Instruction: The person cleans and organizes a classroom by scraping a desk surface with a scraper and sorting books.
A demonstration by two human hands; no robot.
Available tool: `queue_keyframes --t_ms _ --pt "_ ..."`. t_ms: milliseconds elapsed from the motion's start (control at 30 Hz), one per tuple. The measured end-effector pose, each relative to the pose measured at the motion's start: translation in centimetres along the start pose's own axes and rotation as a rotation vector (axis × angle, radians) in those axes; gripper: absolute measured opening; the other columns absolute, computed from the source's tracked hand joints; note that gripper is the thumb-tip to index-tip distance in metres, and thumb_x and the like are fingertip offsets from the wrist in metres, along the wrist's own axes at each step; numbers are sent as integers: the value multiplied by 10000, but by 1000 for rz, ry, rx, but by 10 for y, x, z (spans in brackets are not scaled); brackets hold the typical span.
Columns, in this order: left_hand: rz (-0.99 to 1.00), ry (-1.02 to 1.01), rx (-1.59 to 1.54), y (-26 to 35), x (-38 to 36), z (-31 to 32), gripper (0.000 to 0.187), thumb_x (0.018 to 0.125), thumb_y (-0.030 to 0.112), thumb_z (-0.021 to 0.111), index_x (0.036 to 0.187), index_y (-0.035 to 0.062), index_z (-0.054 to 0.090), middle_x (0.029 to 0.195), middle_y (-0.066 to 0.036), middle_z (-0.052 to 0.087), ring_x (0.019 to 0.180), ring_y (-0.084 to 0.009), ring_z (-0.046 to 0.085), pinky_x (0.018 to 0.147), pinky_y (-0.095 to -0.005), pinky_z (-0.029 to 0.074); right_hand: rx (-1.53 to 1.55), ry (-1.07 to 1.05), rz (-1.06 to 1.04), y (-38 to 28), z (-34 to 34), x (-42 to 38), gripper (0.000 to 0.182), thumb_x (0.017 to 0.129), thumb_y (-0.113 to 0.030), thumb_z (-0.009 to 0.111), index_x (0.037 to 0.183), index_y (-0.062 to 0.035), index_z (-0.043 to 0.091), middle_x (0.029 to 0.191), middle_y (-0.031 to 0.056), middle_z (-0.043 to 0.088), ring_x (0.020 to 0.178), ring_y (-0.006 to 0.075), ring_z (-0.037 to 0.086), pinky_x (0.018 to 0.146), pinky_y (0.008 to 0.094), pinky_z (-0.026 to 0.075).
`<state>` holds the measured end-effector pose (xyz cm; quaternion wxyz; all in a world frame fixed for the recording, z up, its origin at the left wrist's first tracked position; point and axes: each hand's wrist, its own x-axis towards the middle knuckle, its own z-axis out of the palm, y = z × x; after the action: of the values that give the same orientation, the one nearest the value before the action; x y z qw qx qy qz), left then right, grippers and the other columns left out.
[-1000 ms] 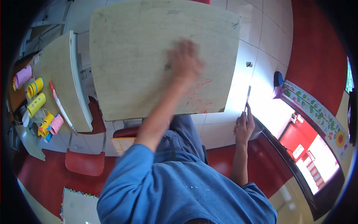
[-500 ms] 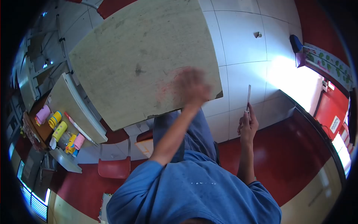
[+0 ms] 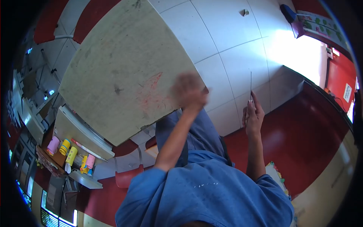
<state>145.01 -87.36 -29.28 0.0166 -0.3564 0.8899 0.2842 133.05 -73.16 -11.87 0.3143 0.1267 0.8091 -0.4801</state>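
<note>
My left hand [image 3: 189, 92] is over the near right corner of a worn greenish-grey tabletop [image 3: 124, 56], its fingers smeared by motion. Red marks [image 3: 151, 90] show on the surface just left of that hand. Off the table's right side, my right hand [image 3: 254, 113] is closed on a thin, flat blade-like strip [image 3: 251, 81], which points upward away from me. What the strip is exactly cannot be told.
Colourful rolls [image 3: 71, 156] and a long white-and-red item [image 3: 89, 149] lie on a shelf unit at the left. A red chair [image 3: 128, 177] stands near the table. A small scrap [image 3: 244, 13] and a blue dustpan-like object [image 3: 288, 14] are on the floor.
The view has turned, so the table appears rotated. My left hand has shifted left in view, towards the table's right edge. My right hand still holds the strip, now seen more edge-on.
</note>
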Motion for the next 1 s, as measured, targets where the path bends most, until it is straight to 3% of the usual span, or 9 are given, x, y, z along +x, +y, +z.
queue_keyframes --t_ms 67,133,367,433,533,633,800,867,1000 --pt "803 -371 -134 48 26 4 570 895 405 609 1425 262 456 1522 -139 367 1418 -291 332 1130 -610 231 28 15 -55 -3 -11 0 447 1016 -199 485 1431 -39 441 584 -21 451 393 33 380 318 206 301" --pt "751 -215 -483 43 15 -26 588 841 347 702 1366 172 506 1484 -189 397 1390 -354 361 1131 -607 230 22 46 -108 -7 -33 1 431 1011 -177 492 1422 -52 462 598 -19 474 401 36 391 337 208 314" --pt "-500 284 201 -132 -83 -29 906 952 572 363 1508 -73 52 1565 -330 2 1447 -503 -65 1141 -626 -42 37 114 44 12 -47 19 448 1013 -207 492 1423 -33 449 590 -15 472 396 36 394 325 205 300" --pt "-138 -20 157 -27 -57 -15 1019 902 618 448 1500 -90 25 1553 -351 -48 1444 -506 -79 1147 -619 -59 20 61 48 10 -32 22 442 1016 -195 481 1429 -42 446 608 -14 478 407 30 398 334 201 303" --pt "933 -603 -293 67 -30 8 400 828 224 690 1219 153 646 1339 -129 560 1268 -325 503 1040 -536 396 7 -5 7 5 -23 20 427 1015 -168 470 1431 -70 456 658 -6 509 437 34 417 367 209 335" --pt "458 -668 -663 61 -36 -32 304 809 91 681 1105 159 704 1097 -81 692 975 -229 679 825 -384 552 -191 -73 -212 5 -17 25 411 993 -122 491 1403 -100 507 709 28 563 502 96 485 451 270 422" --pt "-234 364 -191 -142 12 -137 333 885 236 701 637 25 630 594 -63 595 453 -178 447 467 -340 370 -677 -367 -473 18 69 8 328 923 -139 602 1246 -179 640 772 176 609 643 340 605 604 431 492" --pt "-386 594 -19 -229 46 -186 266 912 267 629 930 6 677 843 -154 681 799 -321 667 718 -397 514 -733 -420 -561 9 123 -10 307 923 -186 600 1226 -210 646 761 187 609 626 365 622 564 463 502" --pt "-346 644 256 -370 64 -234 493 900 200 600 1311 -31 458 1414 -278 417 1317 -421 403 1072 -451 355 -989 -337 -625 -22 212 0 341 929 -187 548 1263 -197 617 772 202 616 652 381 644 558 486 516"
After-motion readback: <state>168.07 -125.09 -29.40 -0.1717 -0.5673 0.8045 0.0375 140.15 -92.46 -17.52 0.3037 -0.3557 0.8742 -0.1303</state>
